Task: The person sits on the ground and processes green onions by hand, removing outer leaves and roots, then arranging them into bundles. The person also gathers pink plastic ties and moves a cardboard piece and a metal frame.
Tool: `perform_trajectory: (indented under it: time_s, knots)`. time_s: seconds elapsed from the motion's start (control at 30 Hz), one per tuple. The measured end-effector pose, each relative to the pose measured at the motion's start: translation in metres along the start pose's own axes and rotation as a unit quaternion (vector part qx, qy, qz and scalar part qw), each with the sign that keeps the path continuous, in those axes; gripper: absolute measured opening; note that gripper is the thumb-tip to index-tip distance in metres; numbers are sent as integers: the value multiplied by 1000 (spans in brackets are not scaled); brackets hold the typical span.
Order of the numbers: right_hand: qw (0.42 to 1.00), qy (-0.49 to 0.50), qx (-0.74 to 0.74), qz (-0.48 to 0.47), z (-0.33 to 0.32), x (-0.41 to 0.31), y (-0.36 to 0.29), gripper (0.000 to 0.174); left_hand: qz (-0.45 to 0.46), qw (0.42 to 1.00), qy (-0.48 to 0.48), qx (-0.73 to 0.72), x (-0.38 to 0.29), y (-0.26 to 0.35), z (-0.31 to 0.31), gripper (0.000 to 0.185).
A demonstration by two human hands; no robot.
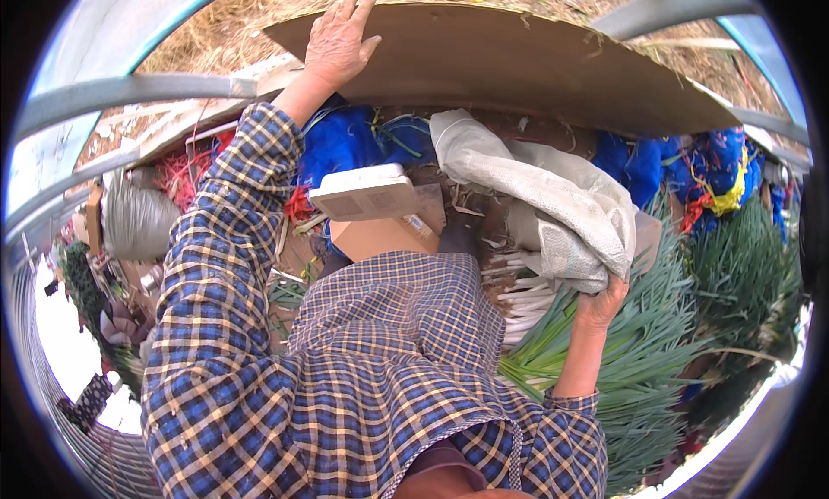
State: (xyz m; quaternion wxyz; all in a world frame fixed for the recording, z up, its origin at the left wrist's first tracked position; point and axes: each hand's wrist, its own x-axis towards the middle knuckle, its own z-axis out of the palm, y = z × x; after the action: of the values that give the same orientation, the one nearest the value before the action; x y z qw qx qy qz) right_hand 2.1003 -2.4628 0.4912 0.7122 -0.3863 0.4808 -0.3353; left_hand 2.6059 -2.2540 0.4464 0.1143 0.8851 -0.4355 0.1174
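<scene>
My left hand (338,44) is stretched out at the upper left, fingers extended, against the top left edge of a large brown cardboard sheet (492,59). The sheet stands across the far side. At the right, my right hand (601,303) grips the lower end of a whitish woven sack (544,182), which hangs bunched and partly folded. Beneath that hand lies a big heap of green onions (635,343). Their white stems (528,301) point towards my lap, and the sack hides part of them.
A white plastic device (366,195) sits tilted on a cardboard box (382,237) by my knees. Blue mesh bags (343,136) lie below the sheet; more blue netting (706,169) is at the right. Metal frame pipes (162,88) cross both sides. A stuffed sack (139,214) stands left.
</scene>
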Motion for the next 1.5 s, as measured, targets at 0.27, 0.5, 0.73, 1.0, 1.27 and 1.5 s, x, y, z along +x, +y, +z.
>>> perform_trajectory:
  time_s: [0.27, 0.5, 0.73, 1.0, 1.27, 1.5]
  knots:
    - [994, -35, 60, 83, 42, -16, -22, 37, -216, 966, -94, -105, -278, -113, -66, 48]
    - [987, -141, 25, 69, 119, -15, -48, 43, -515, 786, -297, -167, -506, -88, -73, 41]
    - [978, -180, -59, 82, 132, -17, -41, 36, -413, 826, -260, -281, -448, -7, -96, 74]
    - [890, -374, -242, 95, 177, -82, 21, 38, -15, 920, -111, -376, -236, 168, -53, 112]
    - [863, -234, -440, -86, 58, -26, 20, 51, -413, 449, -225, -760, -214, 202, 13, 53]
    - [479, -175, -856, 77, -78, -15, 162, 103, -463, 257, -251, -810, -219, 237, -28, 62]
